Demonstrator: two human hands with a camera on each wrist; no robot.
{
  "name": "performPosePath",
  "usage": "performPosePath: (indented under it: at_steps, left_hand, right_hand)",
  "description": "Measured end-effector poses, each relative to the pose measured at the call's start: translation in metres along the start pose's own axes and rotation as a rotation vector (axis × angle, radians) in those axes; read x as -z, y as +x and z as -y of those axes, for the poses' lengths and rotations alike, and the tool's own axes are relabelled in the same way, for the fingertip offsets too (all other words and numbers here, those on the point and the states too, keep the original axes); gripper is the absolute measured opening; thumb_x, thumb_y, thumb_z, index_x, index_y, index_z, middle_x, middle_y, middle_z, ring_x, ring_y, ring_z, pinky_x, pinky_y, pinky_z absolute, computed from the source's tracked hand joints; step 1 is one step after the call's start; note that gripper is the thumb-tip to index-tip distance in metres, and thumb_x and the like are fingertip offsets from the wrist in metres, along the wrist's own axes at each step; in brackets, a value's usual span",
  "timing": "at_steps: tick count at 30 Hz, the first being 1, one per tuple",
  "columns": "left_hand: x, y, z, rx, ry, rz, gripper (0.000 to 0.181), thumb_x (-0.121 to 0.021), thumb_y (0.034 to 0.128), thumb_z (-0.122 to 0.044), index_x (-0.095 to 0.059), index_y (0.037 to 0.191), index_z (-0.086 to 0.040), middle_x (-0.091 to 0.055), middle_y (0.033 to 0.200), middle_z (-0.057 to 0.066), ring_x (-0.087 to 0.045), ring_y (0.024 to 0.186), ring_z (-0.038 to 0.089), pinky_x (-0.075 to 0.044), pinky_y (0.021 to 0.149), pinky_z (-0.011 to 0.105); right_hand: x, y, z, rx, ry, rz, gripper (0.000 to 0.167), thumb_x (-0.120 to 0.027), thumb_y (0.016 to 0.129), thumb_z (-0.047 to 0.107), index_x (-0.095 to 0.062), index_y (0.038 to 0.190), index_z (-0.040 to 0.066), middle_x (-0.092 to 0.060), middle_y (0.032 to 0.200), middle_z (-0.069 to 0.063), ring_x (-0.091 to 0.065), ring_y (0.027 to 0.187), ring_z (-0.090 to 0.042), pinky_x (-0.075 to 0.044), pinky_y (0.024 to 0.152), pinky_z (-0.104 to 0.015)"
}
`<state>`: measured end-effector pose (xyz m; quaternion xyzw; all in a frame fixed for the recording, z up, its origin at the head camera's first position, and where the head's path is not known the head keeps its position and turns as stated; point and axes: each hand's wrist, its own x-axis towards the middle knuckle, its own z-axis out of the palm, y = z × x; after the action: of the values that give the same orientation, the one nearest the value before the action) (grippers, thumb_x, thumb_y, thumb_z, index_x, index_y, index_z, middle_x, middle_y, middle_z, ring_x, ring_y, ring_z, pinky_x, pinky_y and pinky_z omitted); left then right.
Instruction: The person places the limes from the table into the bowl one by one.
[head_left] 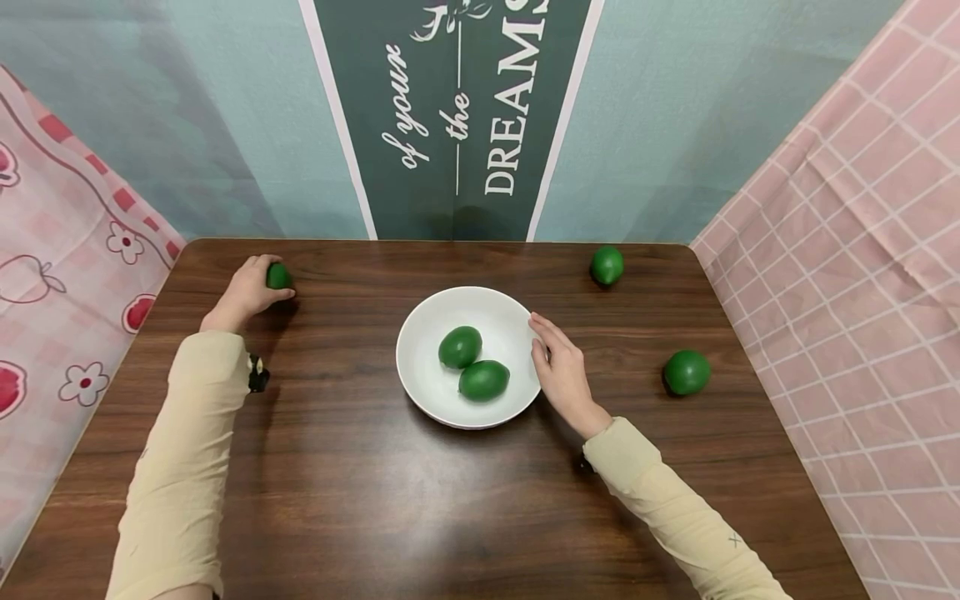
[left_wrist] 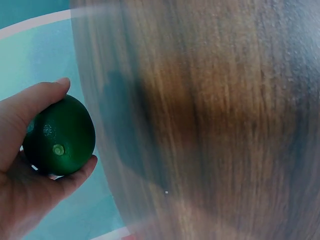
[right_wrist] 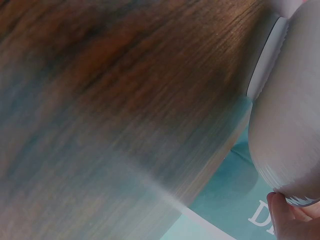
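Near far-left corner of brown wood-grain counter (head_left: 337, 500), left hand (head_left: 247, 289) pinches rounded green lime (head_left: 278, 276); smooth skin could slip grip. Right hand (head_left: 564, 373), fingers extended, beside round white bowl (head_left: 420, 367); overpressing rim might tip it.

Left sleeve (head_left: 176, 475): pale cream, wide cuff (head_left: 206, 362), black fitting (head_left: 258, 374) at the cuff's 3 o'clock. Right sleeve (head_left: 678, 504): likewise cream, dark x mark (head_left: 735, 540) at head view's 4 o'clock.
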<state>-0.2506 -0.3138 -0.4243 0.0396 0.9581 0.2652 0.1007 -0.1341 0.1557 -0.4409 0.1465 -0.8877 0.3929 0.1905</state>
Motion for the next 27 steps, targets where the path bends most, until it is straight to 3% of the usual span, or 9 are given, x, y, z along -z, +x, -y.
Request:
performPosePath:
  at_steps: [27]
  left_hand:
    - [0.009,-0.010,-0.041,-0.178,0.047,-0.031,0.065,-0.063,0.0842,-0.011,-0.028,0.136,0.007,-0.028,0.132,0.032,-0.032,0.113,0.048,-0.035,0.084,0.061]
  right_hand:
    - [-0.001,-0.001,0.000,-0.009,-0.018,-0.003,0.029,-0.051,0.087,-0.001,-0.060,0.115,-0.004,-0.058,0.123,-0.010,-0.053,0.114,-0.023,-0.045,0.091,-0.036]
